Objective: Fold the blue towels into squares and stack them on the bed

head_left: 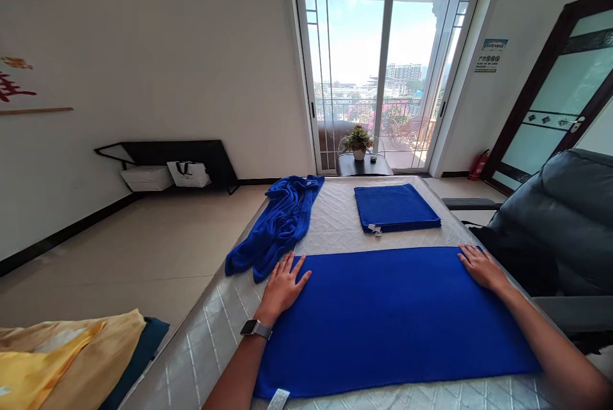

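Note:
A blue towel (387,320) lies spread flat across the mattress in front of me, a white tag (278,399) sticking out at its near left corner. On its far left corner rests my left hand (283,285), palm down with the fingers spread. My right hand (483,267) lies flat at the far right corner, fingers stretched out. Beyond the towel sits a neat stack of folded blue towels (397,207) with small white tags on its near edge. Left of that stack is a crumpled heap of blue towels (282,221), just past my left hand.
The quilted mattress (196,346) carries all the towels. To the right stands a dark leather chair (560,218). A small table (364,166) with a potted plant (358,143) stands past the far edge. Yellow and tan cloths (71,359) lie at lower left.

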Tool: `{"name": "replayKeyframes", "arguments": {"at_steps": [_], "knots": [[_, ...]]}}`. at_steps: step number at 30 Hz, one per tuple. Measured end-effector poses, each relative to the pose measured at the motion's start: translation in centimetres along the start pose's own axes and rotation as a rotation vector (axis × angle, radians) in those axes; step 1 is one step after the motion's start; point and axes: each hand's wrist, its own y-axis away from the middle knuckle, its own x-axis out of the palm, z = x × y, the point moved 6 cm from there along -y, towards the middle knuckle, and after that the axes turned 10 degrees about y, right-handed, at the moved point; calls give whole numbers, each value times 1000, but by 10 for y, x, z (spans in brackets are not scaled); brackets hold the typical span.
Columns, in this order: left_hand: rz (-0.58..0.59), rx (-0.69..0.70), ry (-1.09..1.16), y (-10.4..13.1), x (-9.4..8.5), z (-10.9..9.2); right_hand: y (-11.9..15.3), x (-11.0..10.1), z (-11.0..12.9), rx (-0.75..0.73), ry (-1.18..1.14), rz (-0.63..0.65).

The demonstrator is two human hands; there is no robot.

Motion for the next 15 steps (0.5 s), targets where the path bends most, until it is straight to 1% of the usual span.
{"name": "replayKeyframes", "arguments": {"at_steps": [2, 3, 5, 6, 8, 10, 12, 13, 14, 15], "knots": [[1, 5, 3, 0, -1, -1, 3, -9, 7, 25, 32, -41], [4, 5, 3, 0, -2, -2, 6, -17, 18, 35, 36, -78], [10, 2, -2, 1, -2, -2, 17, -38, 55, 22, 6, -159], [14, -2, -5, 1, -2, -2, 24, -49, 81, -13, -28, -187], [18, -9, -5, 0, -2, -2, 43, -69, 142, -133, -105, -191], [21, -15, -2, 0, -1, -2, 67, -86, 209, -324, -183, -170], [21, -17, 0, 0, -2, -3, 91, -98, 267, -493, -245, -132], [22, -17, 0, 1, -2, -3, 100, -102, 289, -550, -270, -105], [23, -16, -1, 1, -2, -3, 108, -103, 305, -588, -287, -76], [24, -14, -4, 1, -2, -4, 113, -103, 317, -611, -298, -48]]}}
